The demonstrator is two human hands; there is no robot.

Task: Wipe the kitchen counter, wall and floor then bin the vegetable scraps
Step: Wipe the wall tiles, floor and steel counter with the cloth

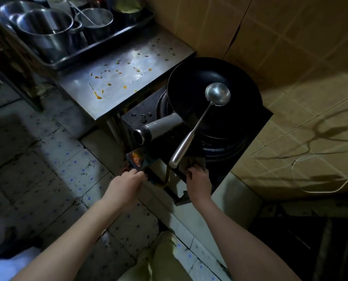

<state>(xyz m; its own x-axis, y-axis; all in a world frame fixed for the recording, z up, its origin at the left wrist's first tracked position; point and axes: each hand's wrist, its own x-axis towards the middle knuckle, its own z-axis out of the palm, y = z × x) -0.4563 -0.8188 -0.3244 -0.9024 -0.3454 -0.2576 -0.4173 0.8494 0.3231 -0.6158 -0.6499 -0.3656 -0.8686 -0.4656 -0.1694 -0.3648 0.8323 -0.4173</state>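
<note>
The 2 hands are at the front edge of the stove (259, 120). The right hand (198, 180) curls its fingers around a grey cloth (199, 161) and holds it against that edge. The handle end of the ladle (197, 126) hangs just above this grip, and the black wok (189, 82) sits beyond it. The left hand (126, 185) pinches the lower corner of a colourful packet (137, 160). Well beyond both grips, to the left, the steel counter (128, 84) carries orange scraps (98, 96).
</note>
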